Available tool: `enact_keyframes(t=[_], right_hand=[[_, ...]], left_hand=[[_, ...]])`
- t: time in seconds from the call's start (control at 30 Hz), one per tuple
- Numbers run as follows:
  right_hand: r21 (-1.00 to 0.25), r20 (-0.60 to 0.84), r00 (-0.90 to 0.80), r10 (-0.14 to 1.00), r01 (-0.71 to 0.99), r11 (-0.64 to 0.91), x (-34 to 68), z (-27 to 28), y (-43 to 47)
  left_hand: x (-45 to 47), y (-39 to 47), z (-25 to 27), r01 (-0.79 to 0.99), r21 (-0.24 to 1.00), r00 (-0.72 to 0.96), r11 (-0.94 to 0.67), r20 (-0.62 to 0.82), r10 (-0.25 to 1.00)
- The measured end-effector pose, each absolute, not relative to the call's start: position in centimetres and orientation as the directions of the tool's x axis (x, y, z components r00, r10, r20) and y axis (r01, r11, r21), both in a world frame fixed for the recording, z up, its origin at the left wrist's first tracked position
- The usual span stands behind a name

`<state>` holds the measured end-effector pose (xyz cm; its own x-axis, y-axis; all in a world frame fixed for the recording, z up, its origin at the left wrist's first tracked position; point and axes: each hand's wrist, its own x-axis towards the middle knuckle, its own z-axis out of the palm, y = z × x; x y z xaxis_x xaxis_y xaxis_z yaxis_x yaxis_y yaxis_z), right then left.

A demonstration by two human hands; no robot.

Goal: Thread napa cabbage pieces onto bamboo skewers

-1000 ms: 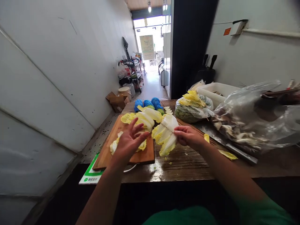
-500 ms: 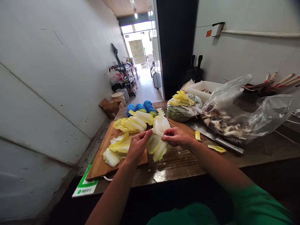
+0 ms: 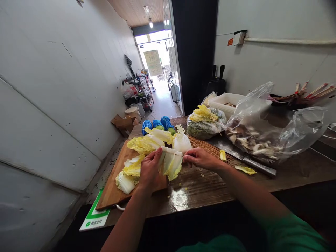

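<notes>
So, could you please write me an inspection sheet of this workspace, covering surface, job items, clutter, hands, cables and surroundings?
Surface: brown table, glare patch and small scraps near the front; board at left.
Job items: one leaf hanging between the hands; more leaves on the board.
Clutter: knife and skewers lying to the right; mushrooms in a clear bag; green-and-white sign partly under the board.
Hands: left hand grips the leaf; right hand pinches what looks like a skewer end at its right side.
Cables: thin line, likely a cable, meeting the wall box.
Surroundings: cart and carton along the left wall.
</notes>
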<state>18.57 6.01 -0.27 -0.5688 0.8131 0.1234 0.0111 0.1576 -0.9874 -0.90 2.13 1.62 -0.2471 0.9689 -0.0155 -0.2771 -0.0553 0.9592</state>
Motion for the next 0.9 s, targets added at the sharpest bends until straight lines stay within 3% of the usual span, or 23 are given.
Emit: enact_keyframes(t=[0.13,0.2,0.27,0.37,0.47,0.57,0.7,0.9], right_hand=[[-0.978,0.203,-0.421,0.884,-0.044,0.203,18.1,-0.5,5.8],[-0.975,0.222,-0.368,0.903,-0.090,0.203,17.5,-0.8,5.5],[-0.972,0.223,-0.352,0.909,-0.147,0.181,17.0,-1.0,5.0],[-0.965,0.209,-0.376,0.903,-0.230,0.127,16.5,-1.3,4.5],[-0.956,0.198,-0.422,0.885,-0.283,0.079,16.1,-1.4,4.3],[-0.953,0.195,-0.475,0.858,-0.300,0.050,15.6,-1.7,3.9],[-0.952,0.203,-0.514,0.834,-0.301,0.046,14.7,-2.5,3.4],[-0.947,0.251,-0.408,0.878,-0.290,0.137,13.9,-3.0,2.8]], left_hand=[[-1.0,0.4,2.6,-0.045,0.961,-0.453,-0.274,0.225,0.863],[0.1,-0.6,2.2,0.003,0.961,-0.476,-0.275,0.243,0.845],[1.8,-1.3,1.2,-0.175,0.978,-0.338,-0.118,0.053,0.940],[4.1,-1.2,-0.4,-0.500,0.847,0.011,0.181,-0.203,0.979],[5.1,-0.1,-0.9,-0.676,0.696,0.161,0.242,-0.182,0.970],[5.4,1.1,-0.2,-0.737,0.668,0.029,0.108,-0.128,0.991],[5.1,1.9,0.7,-0.745,0.667,-0.162,-0.015,-0.158,0.974],[4.9,1.9,0.4,-0.766,0.642,-0.202,-0.035,-0.190,0.961]])
